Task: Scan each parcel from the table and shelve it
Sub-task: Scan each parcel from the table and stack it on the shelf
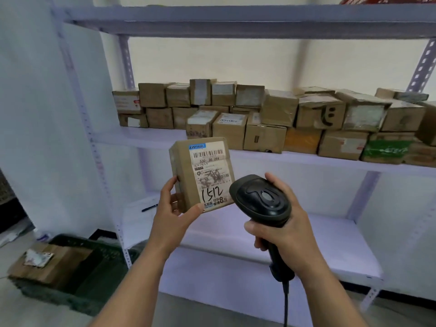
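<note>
So your left grip holds the parcel by its bottom corner, barcode facing you, in front of the shelf. Right grip is wrapped round the scanner, head right beside the parcel so it can read. Mid-scan, I'd say.

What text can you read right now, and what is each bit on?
"1512": handwritten on the label of the parcel in the left hand.
"530- D5 094": printed under that label's barcode.
"ZTO": faint, on the label's blue top strip.
Label's fine print and labels on the shelved boxes: too blurred to read.
</note>
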A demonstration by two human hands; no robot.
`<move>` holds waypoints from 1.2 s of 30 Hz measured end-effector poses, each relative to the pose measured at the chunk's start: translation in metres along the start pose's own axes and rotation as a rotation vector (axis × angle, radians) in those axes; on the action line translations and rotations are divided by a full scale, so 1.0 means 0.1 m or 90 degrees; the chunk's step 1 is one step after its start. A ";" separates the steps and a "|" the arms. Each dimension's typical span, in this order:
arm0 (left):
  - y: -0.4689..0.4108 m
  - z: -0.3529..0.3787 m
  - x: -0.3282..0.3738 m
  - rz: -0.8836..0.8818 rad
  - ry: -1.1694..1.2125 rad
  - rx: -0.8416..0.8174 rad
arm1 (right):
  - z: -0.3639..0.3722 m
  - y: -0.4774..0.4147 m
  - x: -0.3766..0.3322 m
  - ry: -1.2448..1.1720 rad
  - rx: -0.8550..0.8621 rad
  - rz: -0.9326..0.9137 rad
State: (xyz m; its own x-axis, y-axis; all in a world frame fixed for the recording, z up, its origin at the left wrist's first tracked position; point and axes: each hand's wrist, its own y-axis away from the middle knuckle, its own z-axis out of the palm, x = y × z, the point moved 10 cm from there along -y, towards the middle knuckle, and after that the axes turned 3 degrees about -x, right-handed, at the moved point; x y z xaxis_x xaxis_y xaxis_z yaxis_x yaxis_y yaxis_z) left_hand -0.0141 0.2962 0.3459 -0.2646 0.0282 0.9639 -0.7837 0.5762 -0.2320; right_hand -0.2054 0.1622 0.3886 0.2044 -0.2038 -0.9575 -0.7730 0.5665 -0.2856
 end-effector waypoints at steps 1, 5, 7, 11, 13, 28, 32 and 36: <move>-0.11 -0.02 0.00 0.000 -0.005 0.005 | 0.00 -0.11 0.02 -0.001 -0.003 -0.003; -0.53 -0.10 -0.01 0.001 -0.002 0.030 | -0.02 -0.53 0.09 0.004 -0.011 -0.018; -0.71 -0.18 0.00 0.000 0.010 0.047 | -0.03 -0.71 0.13 0.009 -0.016 -0.019; -1.04 -0.40 0.03 0.009 0.002 0.071 | 0.05 -1.02 0.20 0.021 -0.030 -0.016; -1.19 -0.55 0.04 0.005 -0.003 0.084 | 0.14 -1.15 0.23 0.023 -0.040 -0.015; -2.74 -1.16 -0.14 -0.063 -0.025 0.019 | 0.62 -1.83 0.35 0.042 0.061 -0.004; -3.01 -1.05 -0.23 -0.047 -0.067 -0.023 | 0.72 -1.92 0.38 0.062 0.094 -0.004; -3.14 -1.00 -0.19 0.013 -0.114 -0.047 | 0.78 -1.95 0.45 0.075 0.125 0.002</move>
State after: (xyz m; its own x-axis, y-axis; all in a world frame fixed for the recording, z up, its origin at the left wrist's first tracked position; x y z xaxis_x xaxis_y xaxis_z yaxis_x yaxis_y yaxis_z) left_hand 0.2929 0.1965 0.4136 -0.3804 -0.1015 0.9192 -0.7359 0.6352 -0.2344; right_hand 0.0010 0.1049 0.3981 0.1217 -0.2862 -0.9504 -0.6396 0.7096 -0.2956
